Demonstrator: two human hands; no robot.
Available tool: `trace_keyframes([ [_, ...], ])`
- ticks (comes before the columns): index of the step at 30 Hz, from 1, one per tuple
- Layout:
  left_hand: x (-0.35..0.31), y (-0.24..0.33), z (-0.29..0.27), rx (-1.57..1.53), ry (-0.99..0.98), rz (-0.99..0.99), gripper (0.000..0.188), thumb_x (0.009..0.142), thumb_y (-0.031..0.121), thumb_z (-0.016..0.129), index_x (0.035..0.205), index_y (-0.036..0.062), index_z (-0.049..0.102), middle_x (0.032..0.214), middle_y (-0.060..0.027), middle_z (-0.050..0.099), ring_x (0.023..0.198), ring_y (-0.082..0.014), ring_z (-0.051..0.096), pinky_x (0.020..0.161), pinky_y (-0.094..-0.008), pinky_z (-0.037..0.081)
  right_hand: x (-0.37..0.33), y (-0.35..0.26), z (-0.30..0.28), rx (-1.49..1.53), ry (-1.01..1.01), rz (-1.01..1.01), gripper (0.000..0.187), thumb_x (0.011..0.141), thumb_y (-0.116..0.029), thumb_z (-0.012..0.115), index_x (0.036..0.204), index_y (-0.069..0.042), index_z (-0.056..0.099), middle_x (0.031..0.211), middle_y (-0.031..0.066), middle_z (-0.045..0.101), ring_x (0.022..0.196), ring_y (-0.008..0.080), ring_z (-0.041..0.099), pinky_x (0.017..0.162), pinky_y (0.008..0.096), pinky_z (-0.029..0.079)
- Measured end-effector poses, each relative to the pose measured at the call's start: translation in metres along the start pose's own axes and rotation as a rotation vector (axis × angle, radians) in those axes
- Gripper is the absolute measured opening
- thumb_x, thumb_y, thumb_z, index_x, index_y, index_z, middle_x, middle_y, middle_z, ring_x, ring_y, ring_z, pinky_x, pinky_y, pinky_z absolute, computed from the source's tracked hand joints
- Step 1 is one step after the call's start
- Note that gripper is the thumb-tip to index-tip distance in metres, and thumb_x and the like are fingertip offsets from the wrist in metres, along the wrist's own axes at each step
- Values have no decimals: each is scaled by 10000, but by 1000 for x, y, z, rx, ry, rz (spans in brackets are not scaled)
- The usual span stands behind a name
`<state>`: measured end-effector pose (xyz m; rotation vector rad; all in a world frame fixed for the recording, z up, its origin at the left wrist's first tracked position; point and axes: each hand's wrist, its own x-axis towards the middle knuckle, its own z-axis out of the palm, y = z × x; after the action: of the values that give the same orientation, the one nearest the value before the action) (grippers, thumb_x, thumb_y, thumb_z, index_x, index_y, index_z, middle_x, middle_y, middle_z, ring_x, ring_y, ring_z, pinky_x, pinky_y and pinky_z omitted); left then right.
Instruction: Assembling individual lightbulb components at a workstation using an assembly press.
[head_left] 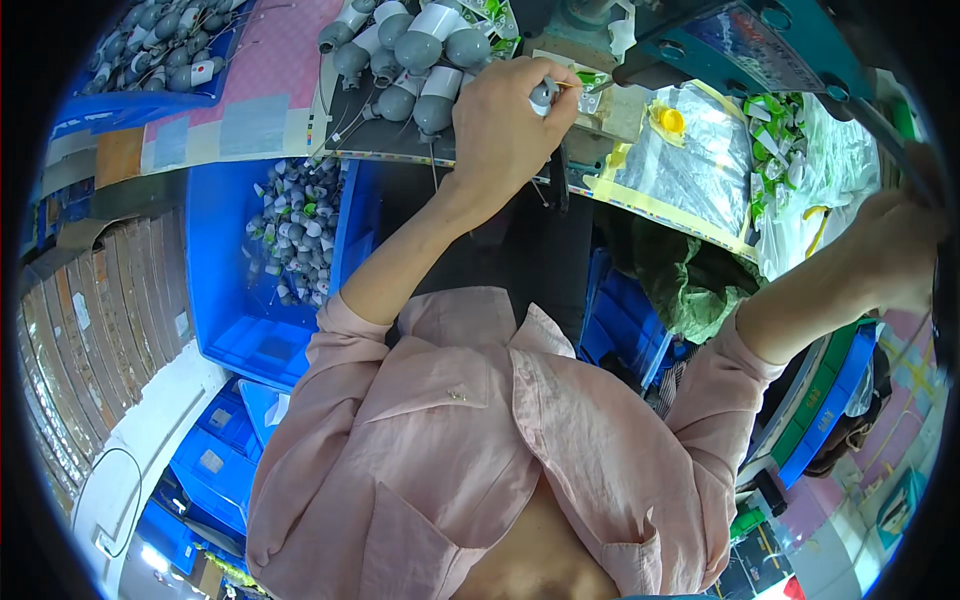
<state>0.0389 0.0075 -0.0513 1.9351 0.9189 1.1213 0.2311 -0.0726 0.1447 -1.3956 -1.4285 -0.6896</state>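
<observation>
My left hand (505, 135) pinches a small grey-and-white bulb-shaped part (543, 95), held by the metal fixture (610, 115) under a green hand press (730, 50). The thumb and forefinger meet near the fixture; much of the part is hidden by my fingers. Beside that hand lies a pile of grey-and-white bulb-shaped parts (418, 52) with thin wires. At the right edge my right hand (895, 255) is closed round the dark lever (942, 290) of the press. Its fingers are partly lost in the dark rim and a little blurred.
A blue bin (225, 280) below the bench's left side holds many similar parts. Another blue tray (70, 118) of them stands at the far left. Green-and-white pieces (775, 145) and clear plastic bags (835, 150) lie right of the press. Stacked cardboard (110, 330) stands at left.
</observation>
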Motion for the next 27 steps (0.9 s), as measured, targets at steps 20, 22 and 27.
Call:
trace_keyframes([
  [20,-1,5,3,140,57,144,68,817,126,748,876,100,727,867,-45,722,799,-247,654,687,-361,521,-14,20,-68,-317,-507,-427,188,928,-158,614,978,23,625,831,61,685,679,178,610,725,319,512],
  [22,-1,4,4,132,63,149,68,818,129,749,877,101,729,868,-43,722,800,-245,654,684,-360,520,-8,26,-75,-355,-575,-381,207,927,-158,599,1010,31,619,846,55,674,704,179,613,769,319,515],
  [27,-1,5,5,112,77,146,66,822,132,749,879,105,731,868,-40,723,790,-245,650,684,-360,518,-4,25,-72,-412,-710,-294,257,926,-158,567,1073,49,608,875,41,650,753,183,620,858,320,521],
])
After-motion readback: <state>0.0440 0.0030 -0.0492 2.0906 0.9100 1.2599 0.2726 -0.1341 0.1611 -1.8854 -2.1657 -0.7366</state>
